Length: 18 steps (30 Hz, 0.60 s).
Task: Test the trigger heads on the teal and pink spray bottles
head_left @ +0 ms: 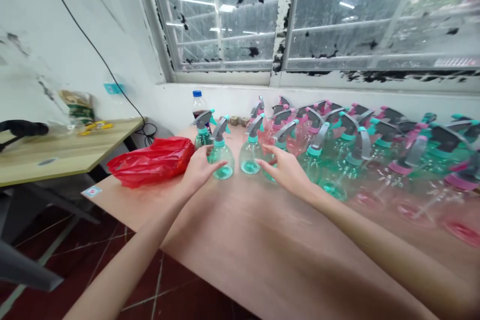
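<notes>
Two clear spray bottles with green bases and grey-and-teal trigger heads stand upright side by side on the brown table [232, 220]. My left hand [200, 167] is at the left one [224, 152], its thumb across the front and its fingers by the left side. At the right side of the other spray bottle [250, 152] is my right hand [287, 167], thumb and fingers apart. Its fingertips are at the bottle's edge; whether they touch is unclear. Neither hand visibly closes around a bottle. Another green spray bottle [203, 135] stands behind my left hand, partly hidden.
Many green and pink spray bottles [382, 160] crowd the table's right side. A red plastic bag [153, 160] lies at the left edge. Behind stands a blue-capped drink bottle [197, 102]. A second table [101, 147] is further left, below a hanging black cable [90, 40].
</notes>
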Each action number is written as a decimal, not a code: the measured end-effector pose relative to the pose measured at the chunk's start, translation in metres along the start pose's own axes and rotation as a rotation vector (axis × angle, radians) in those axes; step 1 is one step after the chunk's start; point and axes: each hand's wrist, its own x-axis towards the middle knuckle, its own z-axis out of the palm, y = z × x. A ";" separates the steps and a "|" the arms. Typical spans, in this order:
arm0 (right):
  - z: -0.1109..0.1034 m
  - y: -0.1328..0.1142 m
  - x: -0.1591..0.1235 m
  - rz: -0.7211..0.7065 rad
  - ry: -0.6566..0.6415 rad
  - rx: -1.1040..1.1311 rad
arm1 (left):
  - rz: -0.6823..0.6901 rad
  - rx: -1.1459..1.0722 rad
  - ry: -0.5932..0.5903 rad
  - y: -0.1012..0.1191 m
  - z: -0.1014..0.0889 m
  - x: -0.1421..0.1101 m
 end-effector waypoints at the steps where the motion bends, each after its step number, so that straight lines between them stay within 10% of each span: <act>1: 0.008 -0.003 0.010 0.023 0.023 -0.011 | 0.014 0.016 -0.001 -0.001 0.001 0.003; 18: 0.043 -0.004 0.056 0.119 0.037 -0.114 | 0.036 0.299 -0.029 0.013 0.010 0.029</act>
